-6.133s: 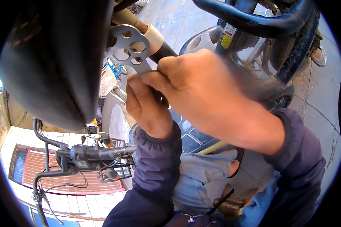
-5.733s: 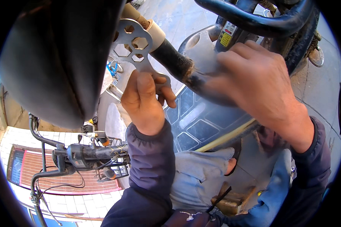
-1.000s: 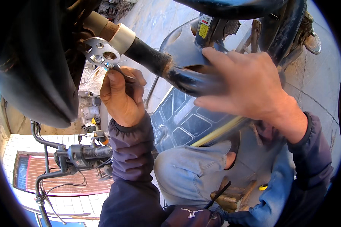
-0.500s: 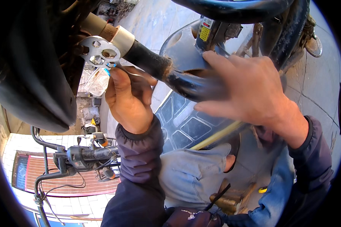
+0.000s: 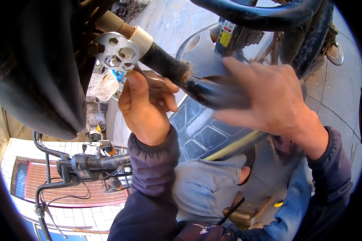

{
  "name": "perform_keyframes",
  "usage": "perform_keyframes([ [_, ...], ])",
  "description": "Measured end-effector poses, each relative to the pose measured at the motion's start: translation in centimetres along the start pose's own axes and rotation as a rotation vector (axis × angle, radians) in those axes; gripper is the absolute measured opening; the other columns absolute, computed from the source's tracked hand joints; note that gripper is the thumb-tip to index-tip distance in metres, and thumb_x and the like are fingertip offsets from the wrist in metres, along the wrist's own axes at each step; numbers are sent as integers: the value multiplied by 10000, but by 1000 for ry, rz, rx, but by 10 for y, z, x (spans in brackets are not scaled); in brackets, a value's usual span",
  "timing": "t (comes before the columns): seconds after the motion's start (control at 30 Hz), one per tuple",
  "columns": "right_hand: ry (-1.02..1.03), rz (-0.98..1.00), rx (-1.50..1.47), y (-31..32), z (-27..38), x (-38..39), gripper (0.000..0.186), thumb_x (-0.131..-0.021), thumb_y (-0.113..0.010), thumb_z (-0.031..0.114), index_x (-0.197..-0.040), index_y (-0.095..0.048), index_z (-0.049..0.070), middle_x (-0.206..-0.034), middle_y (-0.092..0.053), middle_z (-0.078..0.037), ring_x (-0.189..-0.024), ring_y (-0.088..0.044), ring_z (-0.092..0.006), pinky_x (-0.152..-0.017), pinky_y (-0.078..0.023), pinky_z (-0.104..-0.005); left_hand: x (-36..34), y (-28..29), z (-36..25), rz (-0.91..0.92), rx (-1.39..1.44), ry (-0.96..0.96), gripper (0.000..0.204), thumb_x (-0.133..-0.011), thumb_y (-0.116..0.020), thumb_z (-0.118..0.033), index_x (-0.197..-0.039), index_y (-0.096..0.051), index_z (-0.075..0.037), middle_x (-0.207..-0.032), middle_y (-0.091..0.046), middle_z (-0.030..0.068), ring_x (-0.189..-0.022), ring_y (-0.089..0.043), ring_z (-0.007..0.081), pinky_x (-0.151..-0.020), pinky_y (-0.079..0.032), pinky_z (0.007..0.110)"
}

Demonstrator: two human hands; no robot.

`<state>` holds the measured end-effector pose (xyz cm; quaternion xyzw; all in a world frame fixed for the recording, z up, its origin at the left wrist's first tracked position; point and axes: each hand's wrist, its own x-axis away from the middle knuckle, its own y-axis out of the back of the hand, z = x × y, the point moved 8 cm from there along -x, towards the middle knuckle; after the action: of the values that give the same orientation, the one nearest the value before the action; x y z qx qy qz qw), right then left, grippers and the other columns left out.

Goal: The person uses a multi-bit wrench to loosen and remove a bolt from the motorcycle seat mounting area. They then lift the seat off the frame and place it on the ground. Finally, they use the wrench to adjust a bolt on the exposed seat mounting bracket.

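- Left hand [image 5: 147, 114]: fingers are clamping the flat, multi-hole metal wrench [image 5: 116, 49].
- Right hand [image 5: 274, 98]: fingers are standing apart over the black tube [image 5: 205, 90]; blur is obscuring contact.

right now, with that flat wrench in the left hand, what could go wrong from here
The flat metal wrench could slip: its head sits among shadowed parts, and I can't see whether it is seated on anything.

If it slips, the left hand might scrape its fingers, which are close to the black tube.

The right hand is blurred at the tube's curved end; a sudden shift there could perhaps pinch it.
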<state>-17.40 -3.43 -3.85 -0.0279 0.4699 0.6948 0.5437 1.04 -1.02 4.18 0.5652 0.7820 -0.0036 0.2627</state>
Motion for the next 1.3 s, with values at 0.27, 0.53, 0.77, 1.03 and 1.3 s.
perform_keyframes([
  [0.27,24,-16,3,1,3,-1,797,-656,-762,557,-1198,-565,6,-766,-629,-137,-626,-630,-277,-584,-494,-358,-16,32,3,-12,-119,-272,486,-952,-500,-477,-736,-551,-44,-587,-560,83,-390,-417,84,-378,-298,190],
  [0.53,35,-31,-1,2,2,0,792,-642,-782,524,-1190,-571,-7,-772,-625,-133,-620,-619,-269,-580,-488,-357,-26,52,-12,4,-207,-331,405,-937,-577,-375,-721,-511,-38,-584,-552,75,-411,-451,90,-375,-292,197],
  [0.77,33,-29,-20,1,2,0,794,-642,-784,520,-1192,-569,-11,-768,-623,-134,-617,-620,-269,-577,-492,-352,-29,67,-22,-9,-180,-354,403,-881,-661,-380,-712,-487,-59,-586,-557,74,-405,-460,92,-355,-285,193],
  [1.03,32,-30,-1,2,2,0,800,-647,-781,532,-1189,-568,-17,-777,-632,-140,-624,-631,-269,-581,-500,-351,-20,69,-40,-45,-273,-508,352,-907,-639,-349,-744,-503,-67,-575,-509,55,-381,-317,60,-393,-243,172],
  [1.3,33,-29,-29,2,4,0,808,-652,-772,540,-1198,-561,-17,-789,-634,-144,-632,-633,-274,-590,-503,-353,-24,65,-29,-54,-126,-343,310,-928,-617,-311,-768,-517,-64,-581,-513,49,-407,-347,73,-427,-282,194],
])
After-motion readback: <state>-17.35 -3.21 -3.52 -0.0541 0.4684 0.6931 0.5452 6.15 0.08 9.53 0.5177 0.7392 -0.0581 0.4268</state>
